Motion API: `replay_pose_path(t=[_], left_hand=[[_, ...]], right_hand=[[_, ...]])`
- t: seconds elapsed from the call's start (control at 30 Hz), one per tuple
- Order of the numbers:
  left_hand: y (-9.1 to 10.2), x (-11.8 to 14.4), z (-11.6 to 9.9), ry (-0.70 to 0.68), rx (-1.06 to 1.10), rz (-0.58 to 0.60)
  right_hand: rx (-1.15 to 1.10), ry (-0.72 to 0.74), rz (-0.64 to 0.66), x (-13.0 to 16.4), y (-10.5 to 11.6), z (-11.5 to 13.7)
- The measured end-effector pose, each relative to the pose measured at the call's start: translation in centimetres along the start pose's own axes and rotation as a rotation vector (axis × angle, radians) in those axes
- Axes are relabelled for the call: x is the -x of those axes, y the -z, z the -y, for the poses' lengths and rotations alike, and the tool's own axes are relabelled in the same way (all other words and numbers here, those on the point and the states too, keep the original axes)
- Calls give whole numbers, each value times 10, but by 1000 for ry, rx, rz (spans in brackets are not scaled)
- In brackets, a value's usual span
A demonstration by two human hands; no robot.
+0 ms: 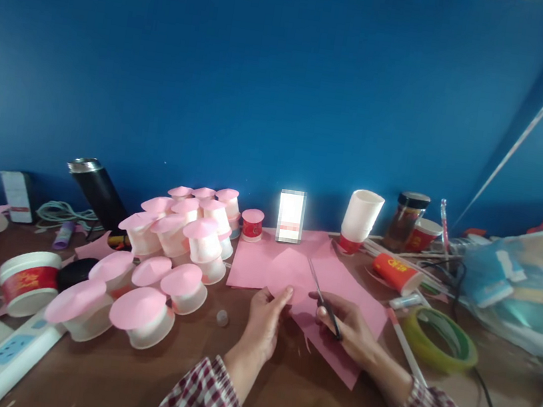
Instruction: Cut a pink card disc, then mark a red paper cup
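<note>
My left hand (266,317) pinches the lower edge of a piece of pink paper (287,270) between thumb and fingers. In my right hand (348,325) is a pair of scissors (329,313) with dark handles, its blades pointing up and away beside the held piece. More pink sheets (354,293) lie on the table under both hands. To the left stand several paper cups (145,327) topped with pink paper cones (138,306). Whether the blades touch the paper I cannot tell.
A roll of yellow-green tape (441,342), a red paper cup (395,273) on its side and a plastic bag (532,287) are at the right. Stacked white cups (361,216) stand behind. A power strip (2,354) and a black flask (96,192) are at the left.
</note>
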State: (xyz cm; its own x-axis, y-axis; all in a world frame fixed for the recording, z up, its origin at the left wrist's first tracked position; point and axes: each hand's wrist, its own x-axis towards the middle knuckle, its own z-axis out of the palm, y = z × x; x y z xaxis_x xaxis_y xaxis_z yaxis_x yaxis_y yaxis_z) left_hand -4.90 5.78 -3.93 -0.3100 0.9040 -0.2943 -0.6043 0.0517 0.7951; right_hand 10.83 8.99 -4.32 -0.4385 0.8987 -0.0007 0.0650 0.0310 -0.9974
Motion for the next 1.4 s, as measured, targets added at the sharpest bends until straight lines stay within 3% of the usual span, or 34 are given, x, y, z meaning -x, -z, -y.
replay_pose_path(t=[1.4], left_hand=[[6, -3, 6, -42, -31, 138]], right_hand=[[98, 15, -25, 1, 0, 3]])
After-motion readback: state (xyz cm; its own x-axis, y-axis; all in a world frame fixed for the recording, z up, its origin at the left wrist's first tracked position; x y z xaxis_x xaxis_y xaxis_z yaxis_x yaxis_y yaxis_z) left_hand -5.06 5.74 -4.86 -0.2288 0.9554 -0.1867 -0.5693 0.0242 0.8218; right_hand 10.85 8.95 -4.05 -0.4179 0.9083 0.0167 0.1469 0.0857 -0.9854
